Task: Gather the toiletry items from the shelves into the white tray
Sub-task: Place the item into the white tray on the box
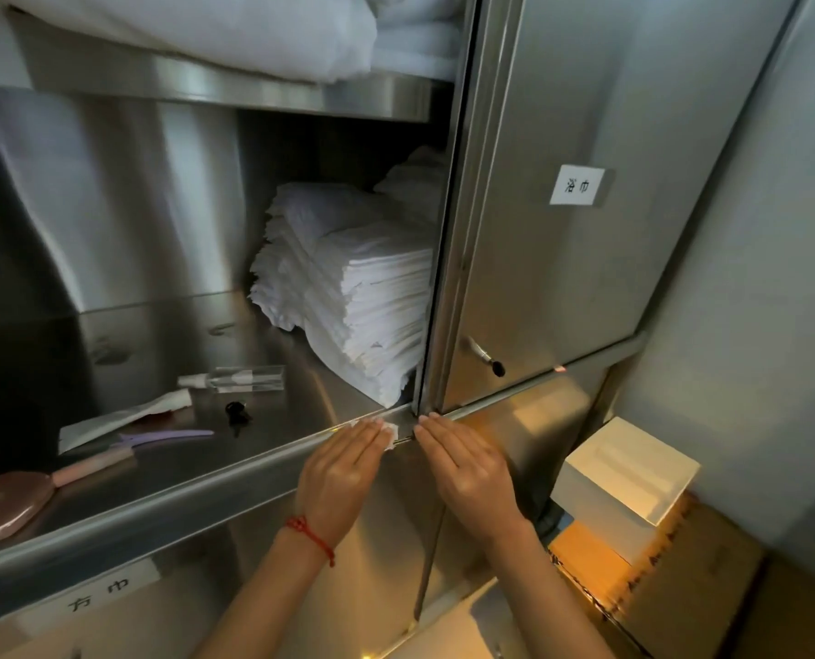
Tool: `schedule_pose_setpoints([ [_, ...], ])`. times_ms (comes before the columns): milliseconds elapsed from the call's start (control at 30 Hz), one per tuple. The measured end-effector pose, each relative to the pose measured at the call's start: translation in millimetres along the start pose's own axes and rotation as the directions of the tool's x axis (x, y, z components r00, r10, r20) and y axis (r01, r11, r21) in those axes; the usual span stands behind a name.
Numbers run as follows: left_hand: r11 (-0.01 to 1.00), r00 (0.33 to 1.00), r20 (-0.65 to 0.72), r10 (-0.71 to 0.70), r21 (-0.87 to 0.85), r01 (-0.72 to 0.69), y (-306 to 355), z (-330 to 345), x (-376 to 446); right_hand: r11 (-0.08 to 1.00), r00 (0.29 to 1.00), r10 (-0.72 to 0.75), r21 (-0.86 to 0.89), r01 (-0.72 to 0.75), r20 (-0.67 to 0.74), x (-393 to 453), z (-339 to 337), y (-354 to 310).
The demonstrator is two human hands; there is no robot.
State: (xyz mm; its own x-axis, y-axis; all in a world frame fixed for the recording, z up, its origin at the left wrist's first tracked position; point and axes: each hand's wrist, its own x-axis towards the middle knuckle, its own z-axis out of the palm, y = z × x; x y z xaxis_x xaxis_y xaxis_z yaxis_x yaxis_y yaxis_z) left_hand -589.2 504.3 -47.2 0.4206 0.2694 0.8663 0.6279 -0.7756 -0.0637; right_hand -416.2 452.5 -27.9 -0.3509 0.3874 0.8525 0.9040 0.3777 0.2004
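Steel shelf carries one spray bottle, one clip, one brush; your left hand and right hand lie flat-fingered at its edge.

Brushed steel, cloth and paper

We see a shelf of brushed, faintly glossy metal, a stack of soft matt white cloth, a clear glossy plastic spray bottle, a matt paper sachet and a smooth, shiny pink plastic brush.
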Motion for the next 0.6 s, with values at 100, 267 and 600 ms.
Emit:
schedule_pose_setpoints([
  [100,0.999,0.999,0.026,0.022,-0.031,-0.021,22,15,11,1.0,1.0,0.012,-0.017,-0.012,0.005,-14,-14,23],
  [267,0.995,0.998,0.047,0.045,-0.087,-0.041,61,39,36,0.997,0.998,0.061,-0.051,-0.06,0.02,-40,-36,63],
  [600,0.976,0.995,0.003,0.095,-0.198,-0.093,140,88,79,0.984,0.992,0.126,-0.124,-0.125,0.003,-83,-81,132],
])
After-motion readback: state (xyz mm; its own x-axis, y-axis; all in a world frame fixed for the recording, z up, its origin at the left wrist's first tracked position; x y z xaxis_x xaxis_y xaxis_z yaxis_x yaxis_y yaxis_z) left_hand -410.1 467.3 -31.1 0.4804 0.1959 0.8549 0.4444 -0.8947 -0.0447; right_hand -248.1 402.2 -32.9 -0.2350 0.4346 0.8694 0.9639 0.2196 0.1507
